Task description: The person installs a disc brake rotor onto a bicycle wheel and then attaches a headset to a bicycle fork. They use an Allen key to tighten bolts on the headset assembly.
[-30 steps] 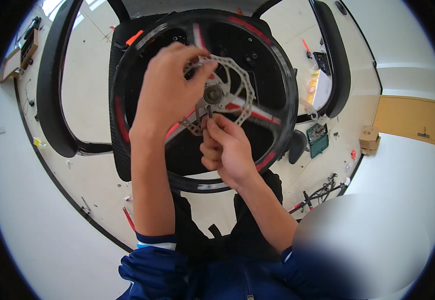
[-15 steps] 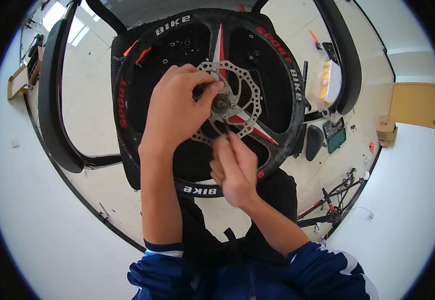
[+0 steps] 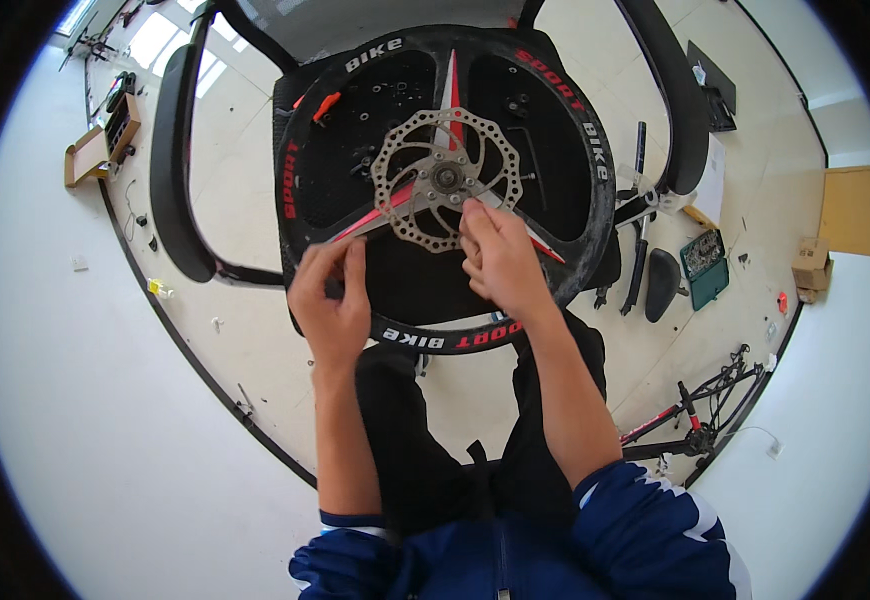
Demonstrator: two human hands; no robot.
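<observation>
Pale floor (image 3: 235, 330) underlies wheel (image 3: 595, 190); hands (image 3: 500, 255) seemingly touch disc rotor (image 3: 400, 160).

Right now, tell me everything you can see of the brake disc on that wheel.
The brake disc is a round, silvery metal rotor with a wavy outer edge, a ring of small drilled holes and cut-out arms running to its centre. It lies flat on the hub of the black three-spoke wheel, facing up at the camera, with bolt holes around the middle. The right hand has its fingertips on the disc's lower right edge. The left hand is off it, by the wheel's lower left rim.
</observation>
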